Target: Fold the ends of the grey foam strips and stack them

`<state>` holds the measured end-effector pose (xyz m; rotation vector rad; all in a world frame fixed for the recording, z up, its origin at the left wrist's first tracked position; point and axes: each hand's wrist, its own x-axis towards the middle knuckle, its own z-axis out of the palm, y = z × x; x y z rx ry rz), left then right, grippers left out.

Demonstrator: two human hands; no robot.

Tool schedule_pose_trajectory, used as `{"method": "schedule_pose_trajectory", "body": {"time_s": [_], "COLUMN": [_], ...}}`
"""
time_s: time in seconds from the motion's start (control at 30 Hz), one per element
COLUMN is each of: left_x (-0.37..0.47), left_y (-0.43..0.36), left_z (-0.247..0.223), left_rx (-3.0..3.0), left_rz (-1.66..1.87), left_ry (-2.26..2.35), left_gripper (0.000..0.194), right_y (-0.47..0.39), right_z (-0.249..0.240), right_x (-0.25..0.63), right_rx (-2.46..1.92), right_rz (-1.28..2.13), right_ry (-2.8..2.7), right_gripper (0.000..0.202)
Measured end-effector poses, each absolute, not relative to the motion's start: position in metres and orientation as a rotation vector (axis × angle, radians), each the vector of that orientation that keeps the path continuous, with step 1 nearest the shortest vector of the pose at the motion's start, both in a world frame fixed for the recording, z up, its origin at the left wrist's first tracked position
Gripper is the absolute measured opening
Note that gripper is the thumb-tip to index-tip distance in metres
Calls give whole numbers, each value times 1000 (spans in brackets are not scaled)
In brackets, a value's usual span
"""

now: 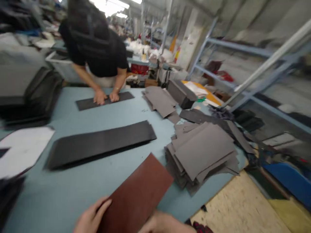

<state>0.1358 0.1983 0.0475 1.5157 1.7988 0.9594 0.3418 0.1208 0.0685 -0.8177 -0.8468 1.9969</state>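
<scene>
Our left hand point(91, 217) is at the bottom edge of the view, its grip closed on the near left edge of a reddish-brown panel point(139, 194), thumb on top. Our right hand point(165, 225) sits at the panel's near right side; only its back shows, so we cannot tell whether its grip is closed or loose. The panel slants over the pale blue surface point(73, 194), its far corner close to the stack of grey pieces point(204, 152).

We judge the panel light, thin and fairly stiff: it holds a flat plane with no sag. Best held at two opposite edges, since a one-corner hold would likely let it flex.

A long black strip point(102, 142) lies beyond it, apart from it. Across the surface a co-worker in black presses both hands point(107, 96) on a second dark strip point(104, 100). More grey sheets point(160, 100) lie further right, with metal shelving point(243, 71) behind them.
</scene>
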Motion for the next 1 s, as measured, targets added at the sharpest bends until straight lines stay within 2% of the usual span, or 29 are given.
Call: {"method": "schedule_pose_trajectory", "body": {"time_s": [0.03, 0.1, 0.27, 0.5, 0.7, 0.87, 1.0], "left_x": [124, 108, 109, 154, 175, 137, 68], "left_y": [185, 172, 183, 203, 205, 176, 106], "left_z": [41, 33, 30, 34, 25, 1, -28], "left_rx": [1472, 1396, 1535, 1859, 1875, 1823, 1778], "left_rz": [826, 659, 505, 692, 738, 640, 425], "left_ry": [1743, 1598, 1471, 1479, 1598, 1620, 1810], "left_gripper": [27, 33, 38, 39, 36, 33, 34], "right_y": [111, 99, 99, 100, 97, 98, 98], "right_z": [59, 41, 10, 10, 3, 1, -6], "right_x": [335, 328, 322, 306, 296, 296, 302], "right_rx": [-776, -762, -1097, -1214, -1297, -1348, -1365], "right_rz": [2054, 2080, 1895, 1858, 1721, 1649, 1643], "right_ry": [-766, -583, -348, -347, -280, -245, -137], "right_gripper": [65, 72, 57, 65, 70, 59, 55]}}
